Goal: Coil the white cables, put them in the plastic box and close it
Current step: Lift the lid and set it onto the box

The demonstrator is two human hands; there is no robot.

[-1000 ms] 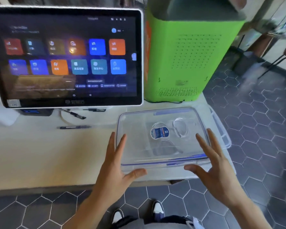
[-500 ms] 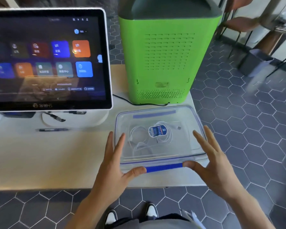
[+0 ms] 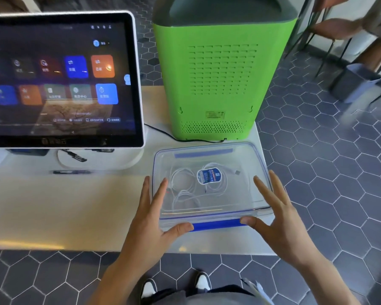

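A clear plastic box (image 3: 246, 194) with a blue-trimmed lid on top stands at the table's front right corner. White cables (image 3: 185, 190) lie coiled inside, seen through the lid, under a round blue label. My left hand (image 3: 154, 216) lies with straight fingers on the lid's left side, its thumb on the blue front clasp (image 3: 216, 225). My right hand (image 3: 279, 219) mirrors it on the right side, fingers straight, thumb at the clasp's right end.
A touchscreen terminal (image 3: 62, 80) stands at the back left, with a dark pen (image 3: 73, 172) in front of its base. A green machine (image 3: 216, 84) stands behind the box, a black cord (image 3: 163, 134) running from it. The table edge (image 3: 260, 137) drops to tiled floor on the right.
The lid has settled flat on the box and the blue front clasp has folded down into view. My thumbs have moved onto that clasp. The side flap seen earlier on the right is gone.
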